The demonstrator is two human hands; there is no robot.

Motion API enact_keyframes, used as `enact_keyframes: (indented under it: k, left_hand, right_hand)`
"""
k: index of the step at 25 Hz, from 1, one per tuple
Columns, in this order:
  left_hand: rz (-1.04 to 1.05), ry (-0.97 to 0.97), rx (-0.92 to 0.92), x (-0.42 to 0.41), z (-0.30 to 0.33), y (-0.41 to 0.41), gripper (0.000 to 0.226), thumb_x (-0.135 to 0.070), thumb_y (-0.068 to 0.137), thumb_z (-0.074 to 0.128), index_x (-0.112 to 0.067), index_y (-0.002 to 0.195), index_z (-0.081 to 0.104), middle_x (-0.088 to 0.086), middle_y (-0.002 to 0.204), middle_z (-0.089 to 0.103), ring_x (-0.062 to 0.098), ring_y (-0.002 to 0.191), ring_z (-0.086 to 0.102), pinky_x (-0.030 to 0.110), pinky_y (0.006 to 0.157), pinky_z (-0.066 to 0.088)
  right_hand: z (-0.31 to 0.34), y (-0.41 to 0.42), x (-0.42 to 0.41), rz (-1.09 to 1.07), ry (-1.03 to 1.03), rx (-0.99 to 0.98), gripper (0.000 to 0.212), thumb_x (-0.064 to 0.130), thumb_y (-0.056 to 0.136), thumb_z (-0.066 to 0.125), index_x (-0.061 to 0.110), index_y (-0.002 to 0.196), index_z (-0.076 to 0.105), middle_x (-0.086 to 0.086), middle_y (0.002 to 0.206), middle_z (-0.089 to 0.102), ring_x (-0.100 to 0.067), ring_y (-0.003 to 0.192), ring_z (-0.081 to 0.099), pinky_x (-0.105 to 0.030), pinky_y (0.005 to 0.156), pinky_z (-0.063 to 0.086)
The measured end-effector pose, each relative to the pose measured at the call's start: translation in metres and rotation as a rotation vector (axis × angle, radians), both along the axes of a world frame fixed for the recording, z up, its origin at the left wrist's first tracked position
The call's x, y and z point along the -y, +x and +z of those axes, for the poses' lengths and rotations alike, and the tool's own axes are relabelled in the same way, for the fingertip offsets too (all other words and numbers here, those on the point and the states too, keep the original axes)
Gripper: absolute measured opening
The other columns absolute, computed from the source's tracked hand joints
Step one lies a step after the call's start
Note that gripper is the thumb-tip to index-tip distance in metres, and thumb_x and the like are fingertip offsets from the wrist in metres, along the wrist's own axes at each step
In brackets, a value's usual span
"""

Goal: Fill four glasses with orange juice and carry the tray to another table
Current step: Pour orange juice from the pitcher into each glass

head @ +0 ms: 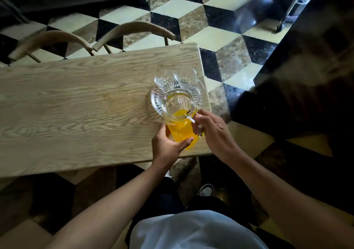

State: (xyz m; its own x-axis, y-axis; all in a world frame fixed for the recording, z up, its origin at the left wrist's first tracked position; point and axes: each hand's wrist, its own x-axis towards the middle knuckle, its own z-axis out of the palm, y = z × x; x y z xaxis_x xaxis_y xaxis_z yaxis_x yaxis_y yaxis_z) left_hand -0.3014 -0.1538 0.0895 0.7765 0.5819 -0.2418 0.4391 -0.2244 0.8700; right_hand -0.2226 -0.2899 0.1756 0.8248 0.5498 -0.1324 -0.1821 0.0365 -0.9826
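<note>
A clear glass pitcher [179,118] holding orange juice is lifted over the right end of the wooden table [76,105]. My right hand [212,130] grips its handle. My left hand [168,143] cups the pitcher's lower body from the left. Behind the pitcher sits a round cut-glass tray [155,99] with clear glasses [166,80] standing on it; the pitcher hides part of them, and their exact number cannot be told. The juice level inside the pitcher is low at the mouth side.
Two curved wooden chair backs [132,29] stand at the table's far side. The floor [191,18] has a black, cream and brown cube pattern. A dark counter or cabinet [306,76] rises on the right. My legs and a shoe [206,189] show below the table edge.
</note>
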Motion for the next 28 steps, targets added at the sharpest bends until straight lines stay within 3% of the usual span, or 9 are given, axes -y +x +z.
enact_keyframes:
  k: [4,9,13,16,22,28]
  left_hand:
    - [0.059,-0.101,0.029,0.061,-0.006,0.018,0.070,-0.040,0.059,0.099,-0.021,0.118,0.064,-0.005,0.105,0.078,0.008,0.095,0.074,0.026,0.085,0.059]
    - [-0.013,-0.166,0.035,0.093,-0.016,0.051,0.083,-0.053,0.054,0.096,-0.024,0.123,0.060,-0.003,0.115,0.074,0.014,0.106,0.072,0.037,0.093,0.060]
    - [-0.161,-0.250,0.010,0.089,-0.024,0.077,0.085,-0.051,0.060,0.098,-0.021,0.128,0.058,-0.001,0.124,0.070,0.012,0.115,0.067,0.026,0.095,0.056]
    - [-0.178,-0.290,0.037,0.084,-0.031,0.091,0.089,-0.055,0.057,0.098,-0.025,0.129,0.054,-0.001,0.129,0.066,0.014,0.121,0.065,0.027,0.100,0.056]
    - [-0.132,-0.397,0.025,0.084,-0.036,0.113,0.080,-0.046,0.061,0.097,-0.028,0.128,0.058,-0.002,0.125,0.072,0.015,0.120,0.069,0.042,0.105,0.057]
    - [0.015,-0.570,-0.035,0.105,-0.045,0.123,0.078,-0.042,0.060,0.100,-0.033,0.126,0.060,-0.004,0.121,0.076,0.014,0.114,0.074,0.047,0.102,0.059]
  right_hand:
    - [0.002,0.017,0.037,-0.112,-0.083,0.025,0.026,0.017,0.090,0.045,0.000,0.072,0.052,-0.012,0.064,0.045,-0.007,0.057,0.041,-0.017,0.057,0.035]
    - [0.010,0.042,0.066,-0.201,-0.138,0.071,0.032,0.013,0.089,0.045,-0.011,0.068,0.052,-0.016,0.063,0.045,-0.004,0.052,0.041,-0.015,0.053,0.035]
    - [0.007,0.066,0.075,-0.253,-0.193,0.072,0.029,0.013,0.091,0.046,0.007,0.063,0.050,-0.005,0.059,0.045,-0.008,0.054,0.041,-0.021,0.054,0.034]
    - [0.002,0.083,0.077,-0.237,-0.235,0.064,0.029,0.016,0.094,0.048,0.009,0.065,0.051,0.000,0.060,0.046,-0.016,0.059,0.040,-0.030,0.057,0.033]
    - [-0.005,0.106,0.063,-0.167,-0.303,0.095,0.028,0.015,0.095,0.050,0.008,0.068,0.049,0.002,0.064,0.042,-0.002,0.059,0.041,-0.014,0.057,0.036]
    - [-0.020,0.127,0.064,-0.075,-0.387,0.114,0.033,0.035,0.091,0.054,0.017,0.064,0.051,0.010,0.062,0.046,-0.005,0.060,0.042,-0.022,0.055,0.034]
